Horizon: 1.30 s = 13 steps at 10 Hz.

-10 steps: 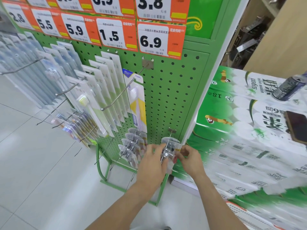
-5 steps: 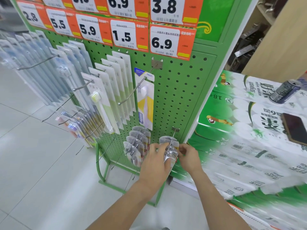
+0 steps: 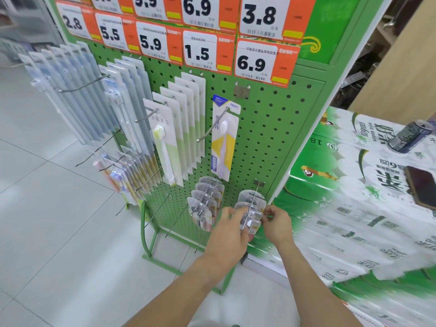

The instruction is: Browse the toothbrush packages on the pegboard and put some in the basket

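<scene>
A green pegboard [image 3: 266,138] carries rows of toothbrush packages on metal hooks. Low on its right side hang several small clear blister packs [image 3: 250,206] on one hook. My left hand [image 3: 227,234] grips the front pack from the left, thumb and fingers curled round it. Opposite it, my right hand [image 3: 276,223] pinches the right edge of the same packs. A second stack of clear packs [image 3: 205,201] hangs just to the left. Higher up hang a yellow-and-white toothbrush package [image 3: 223,140] and white-green toothbrush packages [image 3: 169,142]. No basket is in view.
Orange price tags [image 3: 262,62] line the top of the board. Stacked green-and-white tissue packs [image 3: 354,208] stand at the right, with a can [image 3: 410,136] and a phone [image 3: 422,186] on top. Bare hooks stick out at the lower left. White tiled floor [image 3: 59,232] spreads leftward.
The view has shifted a little to the left and up. Both hands stay on the clear packs on the lower right hook, working the front pack along it.
</scene>
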Each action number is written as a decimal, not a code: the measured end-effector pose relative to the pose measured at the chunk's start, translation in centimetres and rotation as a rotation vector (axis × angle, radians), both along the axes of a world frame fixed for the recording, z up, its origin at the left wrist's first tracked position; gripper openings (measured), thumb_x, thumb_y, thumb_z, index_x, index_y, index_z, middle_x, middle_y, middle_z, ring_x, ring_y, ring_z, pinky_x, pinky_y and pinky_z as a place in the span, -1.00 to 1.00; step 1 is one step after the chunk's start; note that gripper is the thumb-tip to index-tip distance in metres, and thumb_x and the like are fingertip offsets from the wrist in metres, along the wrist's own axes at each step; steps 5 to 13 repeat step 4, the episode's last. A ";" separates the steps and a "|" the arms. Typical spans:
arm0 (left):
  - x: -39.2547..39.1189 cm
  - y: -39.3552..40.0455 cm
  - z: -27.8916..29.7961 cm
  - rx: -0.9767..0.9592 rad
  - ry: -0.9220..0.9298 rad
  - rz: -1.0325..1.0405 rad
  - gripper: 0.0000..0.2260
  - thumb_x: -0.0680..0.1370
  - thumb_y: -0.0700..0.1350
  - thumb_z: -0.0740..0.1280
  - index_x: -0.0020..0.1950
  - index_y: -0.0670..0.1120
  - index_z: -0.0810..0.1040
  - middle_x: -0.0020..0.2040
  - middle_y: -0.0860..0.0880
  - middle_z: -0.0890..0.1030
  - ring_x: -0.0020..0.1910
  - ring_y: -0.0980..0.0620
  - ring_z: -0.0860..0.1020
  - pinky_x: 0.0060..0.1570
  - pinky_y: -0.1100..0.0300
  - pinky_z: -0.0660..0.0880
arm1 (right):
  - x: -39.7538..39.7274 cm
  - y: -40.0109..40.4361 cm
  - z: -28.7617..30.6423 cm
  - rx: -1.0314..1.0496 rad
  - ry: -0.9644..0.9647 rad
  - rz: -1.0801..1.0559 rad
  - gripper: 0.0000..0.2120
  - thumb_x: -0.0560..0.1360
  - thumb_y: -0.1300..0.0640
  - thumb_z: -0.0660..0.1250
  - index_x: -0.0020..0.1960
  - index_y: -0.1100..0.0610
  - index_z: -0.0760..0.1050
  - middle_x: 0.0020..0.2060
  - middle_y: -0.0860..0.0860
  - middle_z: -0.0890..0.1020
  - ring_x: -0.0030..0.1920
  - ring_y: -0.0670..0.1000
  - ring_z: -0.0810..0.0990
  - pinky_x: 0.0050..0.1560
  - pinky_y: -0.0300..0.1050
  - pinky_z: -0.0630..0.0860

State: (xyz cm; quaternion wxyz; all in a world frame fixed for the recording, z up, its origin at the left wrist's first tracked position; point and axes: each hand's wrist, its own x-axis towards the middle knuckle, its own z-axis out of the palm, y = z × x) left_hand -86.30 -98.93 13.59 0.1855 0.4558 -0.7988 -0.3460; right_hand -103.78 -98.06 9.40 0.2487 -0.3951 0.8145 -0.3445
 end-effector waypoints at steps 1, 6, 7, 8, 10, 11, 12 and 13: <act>0.1 0.2 0.1 0.004 -0.005 -0.019 -0.52 0.63 -0.12 0.27 0.54 0.07 0.28 0.30 -0.03 0.34 0.01 -0.06 0.56 0.10 0.08 0.49 | 0.0 0.0 -0.1 0.026 -0.009 -0.003 -0.84 0.54 0.38 0.37 -0.07 0.13 0.54 -0.17 0.01 0.60 -0.13 0.06 0.58 -0.05 -0.19 0.43; 1.8 1.3 0.1 -0.047 0.020 0.090 -0.66 0.64 -0.02 0.25 0.42 0.03 0.40 0.23 0.03 0.41 0.07 0.00 0.53 0.03 0.07 0.51 | -0.3 2.9 -1.4 0.106 -0.077 -0.062 -0.83 0.58 0.30 0.35 0.16 0.23 0.62 -0.06 0.06 0.65 -0.05 0.03 0.59 0.03 -0.22 0.45; 1.8 1.3 0.1 -0.047 0.020 0.090 -0.66 0.64 -0.02 0.25 0.42 0.03 0.40 0.23 0.03 0.41 0.07 0.00 0.53 0.03 0.07 0.51 | -0.3 2.9 -1.4 0.106 -0.077 -0.062 -0.83 0.58 0.30 0.35 0.16 0.23 0.62 -0.06 0.06 0.65 -0.05 0.03 0.59 0.03 -0.22 0.45; 1.8 1.3 0.1 -0.047 0.020 0.090 -0.66 0.64 -0.02 0.25 0.42 0.03 0.40 0.23 0.03 0.41 0.07 0.00 0.53 0.03 0.07 0.51 | -0.3 2.9 -1.4 0.106 -0.077 -0.062 -0.83 0.58 0.30 0.35 0.16 0.23 0.62 -0.06 0.06 0.65 -0.05 0.03 0.59 0.03 -0.22 0.45; 1.8 1.3 0.1 -0.047 0.020 0.090 -0.66 0.64 -0.02 0.25 0.42 0.03 0.40 0.23 0.03 0.41 0.07 0.00 0.53 0.03 0.07 0.51 | -0.3 2.9 -1.4 0.106 -0.077 -0.062 -0.83 0.58 0.30 0.35 0.16 0.23 0.62 -0.06 0.06 0.65 -0.05 0.03 0.59 0.03 -0.22 0.45; 1.8 1.3 0.1 -0.047 0.020 0.090 -0.66 0.64 -0.02 0.25 0.42 0.03 0.40 0.23 0.03 0.41 0.07 0.00 0.53 0.03 0.07 0.51 | -0.3 2.9 -1.4 0.106 -0.077 -0.062 -0.83 0.58 0.30 0.35 0.16 0.23 0.62 -0.06 0.06 0.65 -0.05 0.03 0.59 0.03 -0.22 0.45; 1.8 1.3 0.1 -0.047 0.020 0.090 -0.66 0.64 -0.02 0.25 0.42 0.03 0.40 0.23 0.03 0.41 0.07 0.00 0.53 0.03 0.07 0.51 | -0.3 2.9 -1.4 0.106 -0.077 -0.062 -0.83 0.58 0.30 0.35 0.16 0.23 0.62 -0.06 0.06 0.65 -0.05 0.03 0.59 0.03 -0.22 0.45; 1.8 1.3 0.1 -0.047 0.020 0.090 -0.66 0.64 -0.02 0.25 0.42 0.03 0.40 0.23 0.03 0.41 0.07 0.00 0.53 0.03 0.07 0.51 | -0.3 2.9 -1.4 0.106 -0.077 -0.062 -0.83 0.58 0.30 0.35 0.16 0.23 0.62 -0.06 0.06 0.65 -0.05 0.03 0.59 0.03 -0.22 0.45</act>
